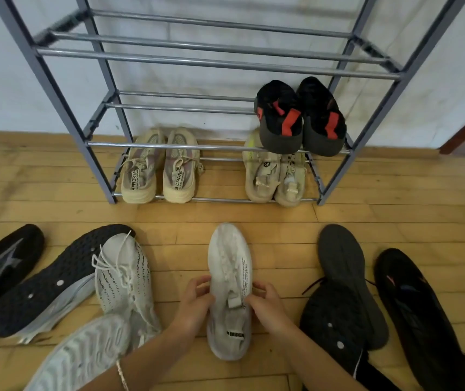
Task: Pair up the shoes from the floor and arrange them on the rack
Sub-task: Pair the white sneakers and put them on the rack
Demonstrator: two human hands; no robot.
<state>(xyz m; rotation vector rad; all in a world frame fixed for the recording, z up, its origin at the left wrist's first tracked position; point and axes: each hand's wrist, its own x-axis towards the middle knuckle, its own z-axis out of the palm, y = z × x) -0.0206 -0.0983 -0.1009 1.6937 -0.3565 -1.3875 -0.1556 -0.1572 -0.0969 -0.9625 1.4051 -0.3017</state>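
While the left hand (194, 303) and right hand (268, 306) pinch the white sneaker (230, 266) by its sides on the wooden floor (282, 218), another white sneaker (124, 277) and dark shoes (341, 272) flank it; beyond, the rack (217, 63) holds three pairs (299, 117) before a white wall (5, 88).

Black-and-red shoes (300, 117), grey rack (214, 63)

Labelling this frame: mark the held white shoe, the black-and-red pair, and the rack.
white shoe (230, 258), head view, laced upper near the toe.
black-and-red pair (280, 141), head view, left-hand shoe's heel.
rack (197, 62), head view, upper front rail.
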